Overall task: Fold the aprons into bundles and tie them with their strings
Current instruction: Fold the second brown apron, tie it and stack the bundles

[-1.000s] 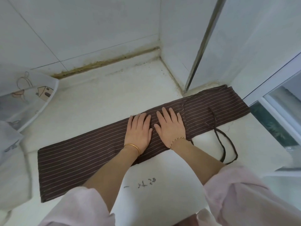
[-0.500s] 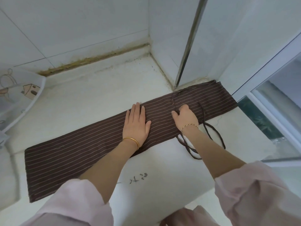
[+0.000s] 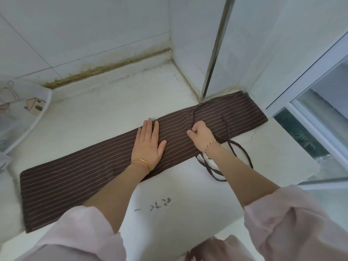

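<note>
Nearest, 2 pink sleeves (image 3: pixel 84 232) flank a dark scribble (image 3: pixel 160 203) on the white ledge (image 3: pixel 94 113), below and between the hands. The left hand (image 3: pixel 148 146) lies flat, fingers straight and together, pressing the middle of the apron (image 3: pixel 75 178), a long striped brown strip folded across the ledge. Just right of it, the right hand (image 3: pixel 200 135) curls its fingers round the string (image 3: pixel 243 149), pinching it on the cloth. The string's loops lie under and right of that wrist. Far left of the hands stands a printed bin (image 3: pixel 33 106).
</note>
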Tool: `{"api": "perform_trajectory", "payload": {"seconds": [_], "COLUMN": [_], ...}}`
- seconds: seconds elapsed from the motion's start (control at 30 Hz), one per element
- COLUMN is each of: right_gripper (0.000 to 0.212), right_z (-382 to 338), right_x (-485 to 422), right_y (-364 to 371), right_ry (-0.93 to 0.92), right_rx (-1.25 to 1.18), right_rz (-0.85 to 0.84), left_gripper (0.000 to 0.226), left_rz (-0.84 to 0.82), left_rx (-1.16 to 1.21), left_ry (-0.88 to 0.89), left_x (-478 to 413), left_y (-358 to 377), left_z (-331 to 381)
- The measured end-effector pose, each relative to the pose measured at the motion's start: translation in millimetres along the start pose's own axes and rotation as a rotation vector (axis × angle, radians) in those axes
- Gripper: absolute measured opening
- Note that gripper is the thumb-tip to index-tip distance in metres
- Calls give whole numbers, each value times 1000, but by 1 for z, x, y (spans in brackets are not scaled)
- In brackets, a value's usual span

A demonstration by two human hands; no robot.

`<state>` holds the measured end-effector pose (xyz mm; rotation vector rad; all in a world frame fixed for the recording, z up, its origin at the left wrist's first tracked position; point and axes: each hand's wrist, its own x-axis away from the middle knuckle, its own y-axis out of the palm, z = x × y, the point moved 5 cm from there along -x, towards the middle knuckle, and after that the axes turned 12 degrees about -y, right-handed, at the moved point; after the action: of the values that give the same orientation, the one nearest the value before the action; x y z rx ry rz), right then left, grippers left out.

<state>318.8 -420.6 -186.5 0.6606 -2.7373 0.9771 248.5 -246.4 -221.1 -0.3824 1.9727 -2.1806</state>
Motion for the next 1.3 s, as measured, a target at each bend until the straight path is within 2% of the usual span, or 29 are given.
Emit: {"api": "perform_trajectory", "payload": {"seconds": [0.07, 0.1, 0.23, 0.3, 0.4, 0.5, 0.57, 0.63, 0.7, 0.8, 0.9, 1.0, 1.07, 1.13, 1.2, 1.27, 1.3], "right_gripper": [36, 42, 47, 50, 40, 43, 47, 37, 24, 23, 9, 34, 44, 43, 26, 21, 24], "right_z": [0, -2, -15, -17, -12, -9, -5, -2, 4, 18, 14, -2, -7, -12, -20, -45, -59], "right_x": [3, 5, 12, 16, 27, 45, 56, 65, 75, 90, 113, 145, 155, 147, 123, 105, 98], "right_y": [6, 8, 14, 13, 3, 5, 13, 19, 19, 12, 0, -12, -16, -15, -9, 3, 13], "right_ry": [31, 6, -132, -134, -73, -50, -53, -44, -16, 85, 188, 271, 322, 277, 156, -4, -108], "right_rx": [-168, -170, 286, 385, 298, 234, 276, 392, 494, 623, 682, 793, 832, 877, 815, 775, 788], "right_rz": [-49, -61, 31, 103, 165, 115, 41, -81, -203, -392, -587, -890, -983, -870, -557, -292, -225], "left_gripper": [72, 72, 73, 72, 62, 62, 67, 62, 59, 59, 59, 60, 61, 60, 55, 50, 48], "left_rz": [-3, -7, -25, -46, 3, 73, 10, -51, -51, -28, -48, -72, -110, -115, -17, 82, 91], "left_rx": [1, 1, -25, -53, -58, 6, -4, -31, -41, -28, -51, -75, -75, 19, 225, 334, 339], "left_ry": [9, 12, 14, 12, -10, -5, 0, -29, -51, -78, -88, -76, -52, -14, -15, -121, -191], "left_x": [-1, -1, -2, -2, -4, 4, 9, 6, -2, -13, -20, -21, -20, -15, -9, 0, 4], "left_y": [-1, -1, 0, -2, -15, -21, -10, -1, 0, -3, -3, -4, -6, -12, -27, -39, -41], "left_z": [-9, -13, -14, -13, -5, 23, 37, 35, 27, 16, 11, 10, 8, 7, 2, -20, -35]}}
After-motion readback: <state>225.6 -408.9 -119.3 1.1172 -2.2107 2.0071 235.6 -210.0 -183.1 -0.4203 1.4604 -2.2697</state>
